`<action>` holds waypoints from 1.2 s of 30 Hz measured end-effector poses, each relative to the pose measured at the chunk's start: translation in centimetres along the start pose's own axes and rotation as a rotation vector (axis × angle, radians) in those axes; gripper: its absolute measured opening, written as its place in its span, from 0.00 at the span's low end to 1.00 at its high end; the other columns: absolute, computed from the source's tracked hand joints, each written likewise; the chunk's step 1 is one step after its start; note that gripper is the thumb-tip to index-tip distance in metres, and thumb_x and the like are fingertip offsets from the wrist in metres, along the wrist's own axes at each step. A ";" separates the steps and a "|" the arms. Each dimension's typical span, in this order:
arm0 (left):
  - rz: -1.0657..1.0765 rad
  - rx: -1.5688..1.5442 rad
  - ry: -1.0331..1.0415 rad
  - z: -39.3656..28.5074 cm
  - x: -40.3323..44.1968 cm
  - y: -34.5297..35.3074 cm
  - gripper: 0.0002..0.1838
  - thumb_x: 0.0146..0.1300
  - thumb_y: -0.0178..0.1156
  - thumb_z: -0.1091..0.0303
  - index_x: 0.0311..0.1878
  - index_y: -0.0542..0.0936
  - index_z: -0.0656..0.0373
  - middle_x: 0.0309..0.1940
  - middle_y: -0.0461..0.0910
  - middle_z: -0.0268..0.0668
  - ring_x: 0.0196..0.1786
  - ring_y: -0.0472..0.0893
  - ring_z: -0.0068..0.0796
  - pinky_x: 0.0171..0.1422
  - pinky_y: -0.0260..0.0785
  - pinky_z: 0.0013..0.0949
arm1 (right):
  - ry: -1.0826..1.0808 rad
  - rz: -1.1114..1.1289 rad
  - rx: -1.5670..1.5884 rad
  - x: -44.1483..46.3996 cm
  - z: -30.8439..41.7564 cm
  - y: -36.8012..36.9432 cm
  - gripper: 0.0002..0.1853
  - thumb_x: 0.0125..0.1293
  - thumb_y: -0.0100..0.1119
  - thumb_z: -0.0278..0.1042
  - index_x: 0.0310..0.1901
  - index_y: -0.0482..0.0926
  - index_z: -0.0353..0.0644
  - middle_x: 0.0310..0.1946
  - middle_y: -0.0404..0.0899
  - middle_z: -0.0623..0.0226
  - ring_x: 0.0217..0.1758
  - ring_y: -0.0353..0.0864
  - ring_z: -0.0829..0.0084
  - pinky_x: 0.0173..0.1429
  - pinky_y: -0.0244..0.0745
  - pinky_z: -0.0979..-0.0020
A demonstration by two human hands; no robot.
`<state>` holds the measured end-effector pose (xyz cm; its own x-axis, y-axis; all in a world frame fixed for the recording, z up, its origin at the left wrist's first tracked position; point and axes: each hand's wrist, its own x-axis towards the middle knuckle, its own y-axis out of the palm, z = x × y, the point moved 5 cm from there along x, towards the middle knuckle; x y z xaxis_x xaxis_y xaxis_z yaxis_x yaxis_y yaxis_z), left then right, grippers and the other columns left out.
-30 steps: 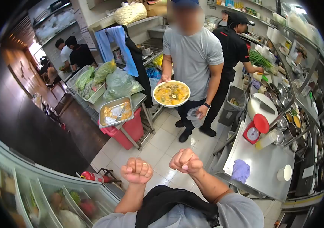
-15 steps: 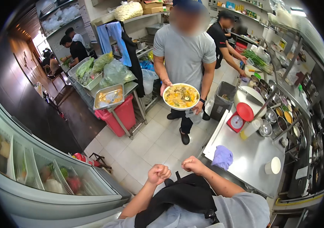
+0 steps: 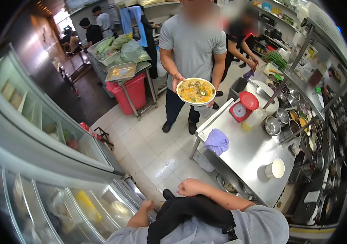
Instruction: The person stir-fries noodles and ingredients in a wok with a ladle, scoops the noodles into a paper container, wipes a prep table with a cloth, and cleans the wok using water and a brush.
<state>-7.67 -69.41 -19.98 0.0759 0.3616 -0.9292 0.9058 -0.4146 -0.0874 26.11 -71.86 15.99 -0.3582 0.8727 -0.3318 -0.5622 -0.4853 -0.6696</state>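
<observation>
- Covering the front of the person's body, the black apron [image 3: 191,209] is at the bottom of the view and is the thing nearest to both hands.
- The right hand [image 3: 189,187] is just above the apron, with its fingers curled inward in a loose fist.
- The left hand [image 3: 148,205] is beside the apron, on the side of the glass-fronted chiller [image 3: 55,156]; it shows small, so I cannot tell if its fingers are spread or pressed together.
- To the right of the hands is a steel surface [image 3: 244,158], which carries a crumpled purple cloth [image 3: 217,142] near its edge, a white tub [image 3: 275,168] and a red scale [image 3: 238,111].
- Farther ahead, on the tiled floor [image 3: 141,134], stands a co-worker [image 3: 193,44] in a grey shirt, who holds a bowl of yellow-orange food [image 3: 196,91].
- Behind, toward the left, is a red bin [image 3: 129,95].
</observation>
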 end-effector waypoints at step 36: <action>-0.246 -0.060 -0.032 42.7 -19.1 32.0 0.12 0.65 0.63 0.59 0.35 0.81 0.59 0.27 0.81 0.38 0.25 0.79 0.36 0.34 0.75 0.40 | 0.422 -0.105 -0.121 -58.3 -30.6 18.2 0.20 0.60 0.61 0.52 0.34 0.86 0.39 0.32 0.85 0.52 0.41 0.85 0.50 0.50 0.79 0.57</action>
<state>2.11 -125.22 -20.36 -0.1620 0.4184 -0.8937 0.9185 -0.2672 -0.2916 59.59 -129.91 2.78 0.0456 0.8743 -0.4832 -0.4792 -0.4053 -0.7786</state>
